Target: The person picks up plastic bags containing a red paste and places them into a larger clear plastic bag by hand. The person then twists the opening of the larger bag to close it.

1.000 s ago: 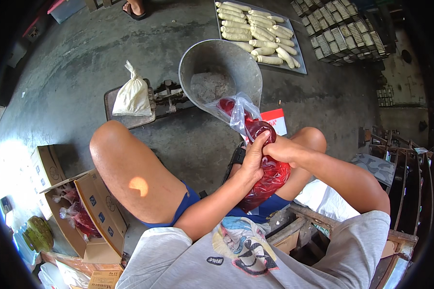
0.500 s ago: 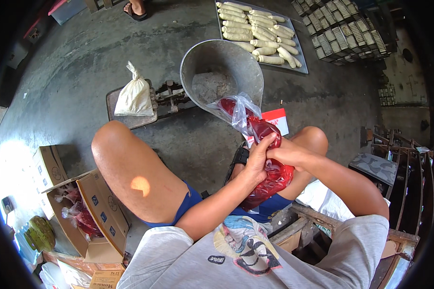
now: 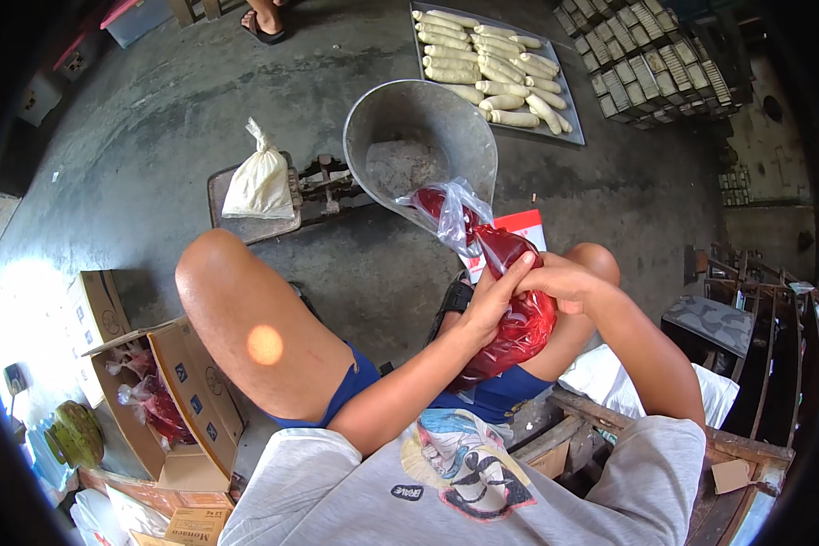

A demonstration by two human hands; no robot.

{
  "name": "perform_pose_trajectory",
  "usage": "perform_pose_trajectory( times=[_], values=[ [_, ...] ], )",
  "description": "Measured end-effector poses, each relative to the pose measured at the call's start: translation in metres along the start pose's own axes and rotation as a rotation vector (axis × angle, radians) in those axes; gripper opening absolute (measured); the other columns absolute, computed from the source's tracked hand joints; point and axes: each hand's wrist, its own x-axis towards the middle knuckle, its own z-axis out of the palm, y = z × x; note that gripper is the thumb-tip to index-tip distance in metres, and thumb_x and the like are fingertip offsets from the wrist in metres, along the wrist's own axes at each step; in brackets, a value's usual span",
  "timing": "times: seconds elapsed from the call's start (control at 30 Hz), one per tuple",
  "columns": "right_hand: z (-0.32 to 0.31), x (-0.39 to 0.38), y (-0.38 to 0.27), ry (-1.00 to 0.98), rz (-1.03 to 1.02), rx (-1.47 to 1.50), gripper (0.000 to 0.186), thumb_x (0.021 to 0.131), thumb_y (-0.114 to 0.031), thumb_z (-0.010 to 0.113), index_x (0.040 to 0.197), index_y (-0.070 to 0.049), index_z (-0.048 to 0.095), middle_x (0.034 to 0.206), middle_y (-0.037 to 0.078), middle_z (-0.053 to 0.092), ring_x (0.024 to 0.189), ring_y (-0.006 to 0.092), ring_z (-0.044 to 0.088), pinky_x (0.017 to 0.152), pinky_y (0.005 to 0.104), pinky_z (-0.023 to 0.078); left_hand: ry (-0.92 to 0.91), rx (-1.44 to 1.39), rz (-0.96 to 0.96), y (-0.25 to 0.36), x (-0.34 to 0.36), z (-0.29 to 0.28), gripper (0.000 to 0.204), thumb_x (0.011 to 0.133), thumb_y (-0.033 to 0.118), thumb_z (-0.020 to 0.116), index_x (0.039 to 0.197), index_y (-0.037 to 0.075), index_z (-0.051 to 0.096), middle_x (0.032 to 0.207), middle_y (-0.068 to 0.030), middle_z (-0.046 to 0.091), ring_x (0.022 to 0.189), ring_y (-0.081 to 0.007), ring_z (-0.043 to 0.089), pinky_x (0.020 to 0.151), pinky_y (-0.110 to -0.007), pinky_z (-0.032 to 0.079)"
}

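Between my knees I hold a clear plastic bag of glossy red filling [image 3: 521, 335], squeezed in both hands. My left hand [image 3: 496, 298] wraps its near left side, thumb upward. From the right, my right hand [image 3: 560, 278] closes round the bag's upper part. The bag's twisted, open-looking end [image 3: 457, 214] leans over the lip of a grey metal scoop pan [image 3: 359, 136], and some red stuff lies within that plastic end. The pan rests on a balance scale [image 3: 328, 187], whose other plate carries a tied bag of white powder [image 3: 257, 185].
Beyond the pan, a metal tray [image 3: 566, 91] holds several pale dough rolls. A cardboard box [image 3: 187, 391] with red-filled bags stands at my left. A red and white box [image 3: 523, 227] sits behind the bag. Wooden slats [image 3: 746, 446] are at right; a person's sandalled foot [image 3: 262, 25] is far ahead.
My right hand has shifted up and its fingers have loosened slightly, with the right elbow drawn inward. The red bag stays in place against the pan's lip.
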Motion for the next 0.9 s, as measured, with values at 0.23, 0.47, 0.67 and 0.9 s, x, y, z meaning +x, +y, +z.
perform_pose_trajectory(
  times=[0.23, 0.47, 0.67, 0.9],
  values=[
    [0.006, 0.022, 0.019, 0.11, 0.068, -0.034, 0.034, 0.085, -0.012, 0.06, 0.116, 0.001, 0.059, 0.1, 0.011, 0.065, 0.09, 0.0205, 0.065, 0.077, 0.0348, 0.055, 0.074, -0.049, -0.117, -0.002, 0.005, -0.015, 0.028, 0.089, 0.033, 0.071, 0.1, 0.01, 0.061, 0.084, 0.0, 0.063, 0.068, -0.0085, 0.059, 0.06, -0.024, 0.049],
    [0.02, 0.005, 0.002, 0.083, 0.015, 0.02, 0.033, 0.087, -0.009, 0.055, 0.119, -0.001, 0.057, 0.101, 0.009, 0.063, 0.091, 0.0194, 0.064, 0.078, 0.0354, 0.055, 0.129, -0.134, -0.094, -0.004, 0.004, -0.006, 0.028, 0.09, 0.032, 0.07, 0.103, 0.009, 0.062, 0.091, -0.0003, 0.064, 0.077, -0.0093, 0.061, 0.065, -0.025, 0.051],
    [0.02, -0.01, -0.001, 0.025, -0.047, 0.036, 0.039, 0.088, -0.009, 0.058, 0.126, -0.003, 0.053, 0.109, 0.008, 0.062, 0.097, 0.0184, 0.062, 0.083, 0.0341, 0.053, 0.055, -0.013, -0.128, 0.003, 0.0, -0.007, 0.025, 0.092, 0.03, 0.068, 0.103, 0.009, 0.062, 0.09, 0.0003, 0.064, 0.077, -0.0087, 0.061, 0.065, -0.026, 0.05],
    [0.019, -0.015, 0.029, 0.049, -0.294, 0.176, 0.044, 0.086, -0.006, 0.063, 0.128, -0.001, 0.052, 0.114, 0.009, 0.062, 0.104, 0.0183, 0.061, 0.088, 0.0323, 0.05, -0.066, 0.059, 0.006, 0.012, -0.008, 0.006, 0.031, 0.089, 0.025, 0.072, 0.108, 0.004, 0.058, 0.094, -0.0029, 0.063, 0.085, -0.0105, 0.061, 0.075, -0.027, 0.05]
  ],
)
